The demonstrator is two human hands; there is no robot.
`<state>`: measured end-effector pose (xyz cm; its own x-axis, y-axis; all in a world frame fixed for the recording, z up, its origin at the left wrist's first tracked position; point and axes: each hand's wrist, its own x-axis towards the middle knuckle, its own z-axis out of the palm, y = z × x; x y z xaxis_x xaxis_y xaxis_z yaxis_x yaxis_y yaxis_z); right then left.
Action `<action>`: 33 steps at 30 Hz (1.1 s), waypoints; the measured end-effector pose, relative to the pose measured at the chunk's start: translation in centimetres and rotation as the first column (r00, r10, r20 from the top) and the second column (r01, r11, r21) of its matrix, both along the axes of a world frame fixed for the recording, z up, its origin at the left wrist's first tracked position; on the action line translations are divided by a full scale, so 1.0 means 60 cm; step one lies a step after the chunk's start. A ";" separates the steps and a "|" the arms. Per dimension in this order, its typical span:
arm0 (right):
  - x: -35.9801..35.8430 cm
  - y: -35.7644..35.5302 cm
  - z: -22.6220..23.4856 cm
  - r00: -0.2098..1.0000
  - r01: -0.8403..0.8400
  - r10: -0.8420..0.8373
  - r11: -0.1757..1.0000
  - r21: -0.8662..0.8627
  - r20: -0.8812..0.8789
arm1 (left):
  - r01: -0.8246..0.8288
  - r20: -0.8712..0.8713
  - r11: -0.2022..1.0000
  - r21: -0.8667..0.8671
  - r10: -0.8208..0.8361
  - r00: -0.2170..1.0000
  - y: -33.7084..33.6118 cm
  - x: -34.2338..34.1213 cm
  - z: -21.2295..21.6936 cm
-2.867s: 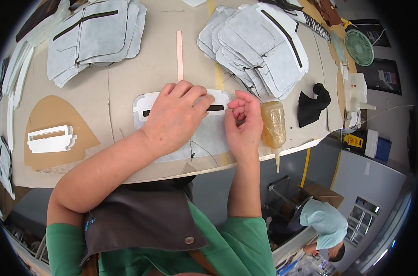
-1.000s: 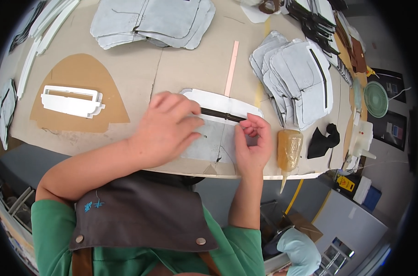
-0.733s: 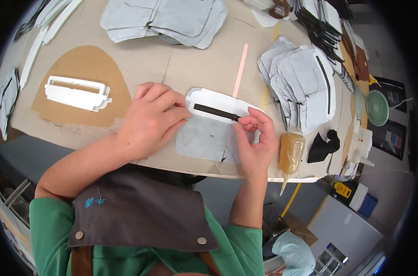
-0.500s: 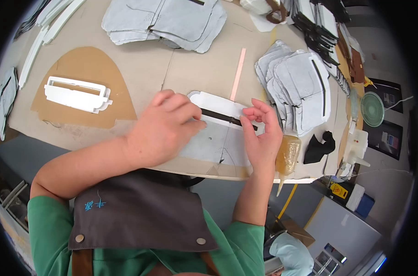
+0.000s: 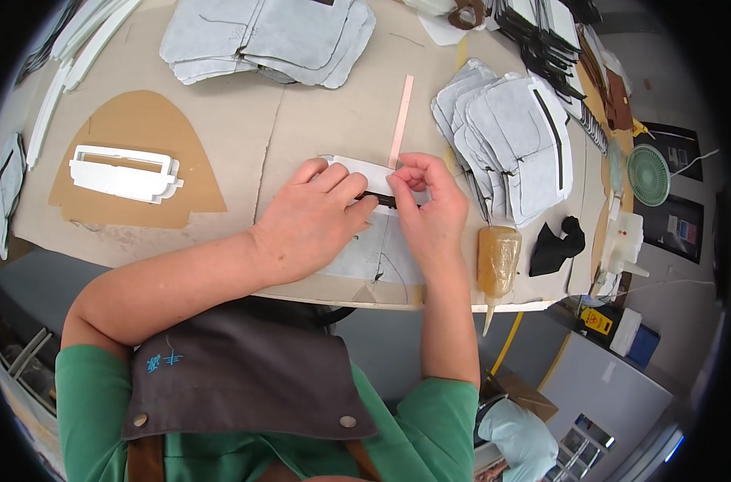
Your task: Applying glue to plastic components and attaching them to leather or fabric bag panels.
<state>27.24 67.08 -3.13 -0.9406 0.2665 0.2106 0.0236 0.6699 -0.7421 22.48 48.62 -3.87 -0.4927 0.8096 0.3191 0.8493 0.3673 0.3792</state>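
Grey fabric panel (image 5: 365, 255) lies flat on the desk (image 5: 317, 120); left hand (image 5: 313, 225) and right hand (image 5: 431, 210) fingers pinch its black strip (image 5: 384, 200), seemingly part-fitted; stacked panels (image 5: 514, 145) wait.

The person wears a green short-sleeved shirt under a dark brown apron with metal studs.

We see a table (image 5: 317, 120) topped with matt, rough cardboard, grey felt-like cloth pieces (image 5: 510, 145) with a soft, dull surface, a white template (image 5: 124, 171) of smooth plastic, a glossy, translucent amber glue bottle (image 5: 496, 261), and a matt black cloth scrap (image 5: 556, 247).
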 end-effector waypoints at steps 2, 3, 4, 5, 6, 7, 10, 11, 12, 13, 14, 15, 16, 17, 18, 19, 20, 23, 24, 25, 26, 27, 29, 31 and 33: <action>-0.002 -0.002 -0.005 1.000 -0.001 0.001 1.000 -0.010 -0.007 | 0.003 -0.005 1.000 0.019 -0.003 1.000 0.001 0.000 0.001; -0.002 -0.003 -0.005 1.000 0.006 -0.006 1.000 0.016 -0.017 | 0.008 -0.012 0.999 0.042 -0.007 1.000 0.001 0.000 0.001; -0.002 -0.003 -0.006 1.000 0.013 -0.011 0.999 0.041 -0.028 | 0.007 -0.011 0.999 0.039 -0.006 1.000 0.000 -0.001 0.003; -0.003 -0.004 -0.007 1.000 0.012 -0.011 0.999 0.039 -0.026 | 0.011 0.007 0.999 0.034 -0.012 1.000 -0.001 -0.001 0.004; -0.003 -0.005 -0.009 0.999 0.008 -0.007 0.999 0.037 -0.040 | 0.017 0.025 0.999 0.029 -0.017 1.000 -0.001 -0.001 0.005; -0.004 -0.005 -0.011 0.999 0.005 -0.003 0.999 0.038 -0.054 | 0.018 0.026 0.999 0.029 -0.019 0.999 -0.001 -0.001 0.004; -0.005 -0.005 -0.014 0.996 0.018 -0.012 0.997 0.071 -0.085 | 0.024 0.015 0.999 0.023 -0.025 1.000 0.000 0.000 0.002; -0.004 -0.005 -0.011 0.996 0.021 -0.015 0.997 0.071 -0.084 | 0.028 0.049 0.999 0.036 -0.030 0.998 -0.001 -0.001 0.001; -0.003 -0.003 -0.005 0.999 -0.001 0.003 0.998 0.056 -0.040 | 0.033 0.082 0.998 0.050 -0.037 0.996 -0.002 -0.001 0.000; -0.003 0.001 -0.001 1.000 -0.023 0.023 0.999 0.041 0.003 | 0.036 0.082 0.998 0.051 -0.040 0.996 -0.002 -0.002 0.001; 0.000 0.006 -0.001 1.000 -0.019 0.019 0.999 0.042 0.003 | 0.037 0.083 0.999 0.031 -0.040 0.996 -0.004 -0.001 0.003; 0.004 0.010 -0.003 1.000 -0.011 0.011 1.000 0.000 0.006 | 0.039 0.084 0.999 0.011 -0.040 0.996 -0.004 -0.002 0.005; 0.009 0.013 -0.004 1.000 -0.003 0.003 0.999 -0.044 0.009 | 0.042 0.085 0.999 0.010 -0.043 0.995 -0.004 -0.002 0.008; 0.012 0.017 -0.005 1.000 0.001 0.000 0.999 -0.044 0.011 | 0.038 0.081 0.999 0.035 -0.041 0.996 -0.002 -0.002 0.011; 0.015 0.021 -0.006 1.000 0.009 -0.009 0.999 -0.034 -0.006 | 0.035 0.076 0.998 0.059 -0.039 0.996 -0.001 -0.002 0.012; 0.018 0.025 -0.006 1.000 0.019 -0.020 1.000 -0.022 -0.023 | 0.041 0.077 0.997 0.060 -0.045 0.996 -0.001 -0.004 0.011; 0.020 0.027 -0.004 0.999 0.026 -0.026 0.999 -0.022 -0.022 | 0.043 0.078 0.998 0.055 -0.047 0.996 -0.003 -0.006 0.010; 0.031 0.036 0.001 0.999 0.046 -0.047 0.999 0.026 0.027 | 0.046 0.093 0.997 0.061 -0.052 0.994 -0.011 -0.008 0.007; 0.038 0.040 0.000 0.997 0.068 -0.069 0.996 0.049 0.030 | 0.043 0.107 0.997 0.071 -0.051 0.993 -0.013 -0.008 0.007; 0.043 0.044 0.000 0.995 0.090 -0.092 0.993 0.073 0.034 | 0.046 0.108 0.996 0.072 -0.054 0.993 -0.014 -0.008 0.009; 0.047 0.047 0.001 0.995 0.093 -0.095 0.993 0.075 0.034 | 0.035 0.143 0.997 0.075 -0.045 0.989 -0.014 -0.008 0.013; 0.050 0.050 0.002 0.991 0.120 -0.123 0.991 0.052 0.047 | 0.023 0.177 0.997 0.078 -0.036 0.983 -0.015 -0.009 0.017; 0.057 0.056 0.002 0.986 0.156 -0.158 0.987 0.038 0.059 | 0.031 0.223 0.999 0.029 -0.037 0.974 -0.016 -0.016 0.028; 0.061 0.060 -0.003 0.974 0.223 -0.223 0.975 0.001 0.050 | 0.038 0.267 0.999 -0.021 -0.031 0.963 -0.011 -0.022 0.034; 0.067 0.056 0.002 0.969 0.241 -0.240 0.970 -0.021 0.050 | 0.061 0.188 0.997 -0.055 -0.049 0.981 0.003 -0.026 0.038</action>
<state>31.25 70.42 -3.00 -0.8566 0.4913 0.1575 0.2168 0.6198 -0.7542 20.89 48.81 -1.58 -0.4930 0.8520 0.1763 0.7856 0.3488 0.5111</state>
